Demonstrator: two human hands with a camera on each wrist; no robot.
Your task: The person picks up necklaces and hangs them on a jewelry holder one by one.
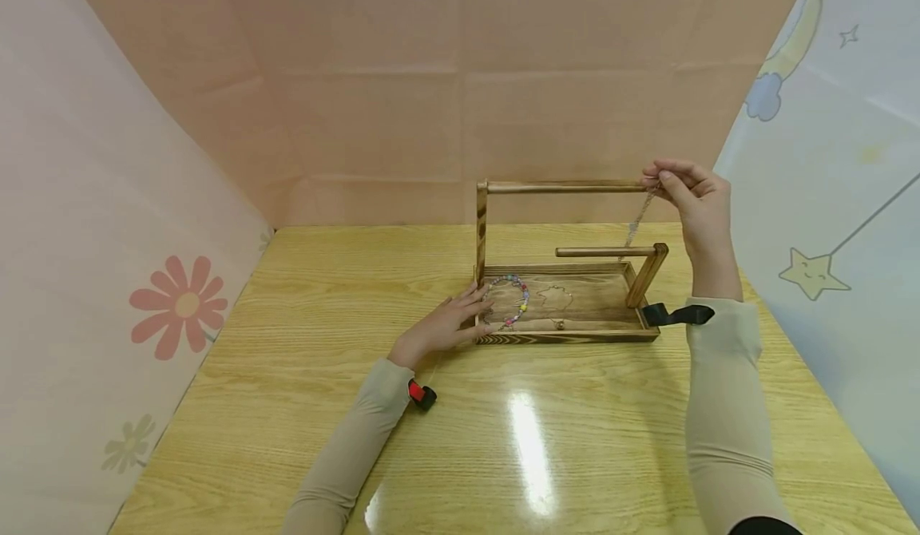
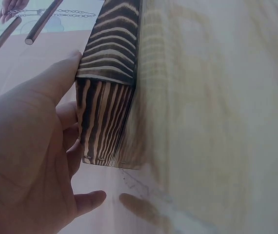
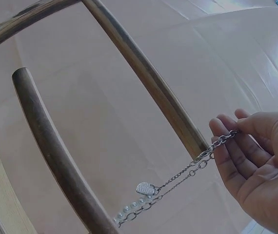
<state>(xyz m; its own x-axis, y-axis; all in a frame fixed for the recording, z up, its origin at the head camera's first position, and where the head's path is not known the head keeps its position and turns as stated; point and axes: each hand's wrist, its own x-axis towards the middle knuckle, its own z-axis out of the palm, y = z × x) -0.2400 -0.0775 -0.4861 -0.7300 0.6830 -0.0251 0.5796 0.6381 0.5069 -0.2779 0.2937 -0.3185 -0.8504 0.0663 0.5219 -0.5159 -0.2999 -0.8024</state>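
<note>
A silver chain bracelet or necklace [image 3: 175, 178] with pearl-like beads and a heart charm [image 3: 145, 188] hangs in my right hand [image 1: 693, 200], pinched between thumb and fingertips. In the right wrist view its strands meet the free end of the upper wooden bar [image 3: 153, 83]; I cannot tell whether they loop round it. Below, the chain passes behind the lower bar [image 1: 604, 252]. My left hand [image 1: 446, 323] rests against the left end of the wooden jewelry stand's tray [image 1: 568, 337], fingers extended; the left wrist view shows it touching the striped end [image 2: 102, 122].
Inside the tray lie a colorful beaded bracelet [image 1: 524, 307] and a thin chain [image 1: 557, 289]. A post [image 1: 481, 231] carries the upper bar at left, and a slanted post [image 1: 645, 275] carries the lower bar at right. The wooden table [image 1: 323, 303] meets hanging cloths at back and sides.
</note>
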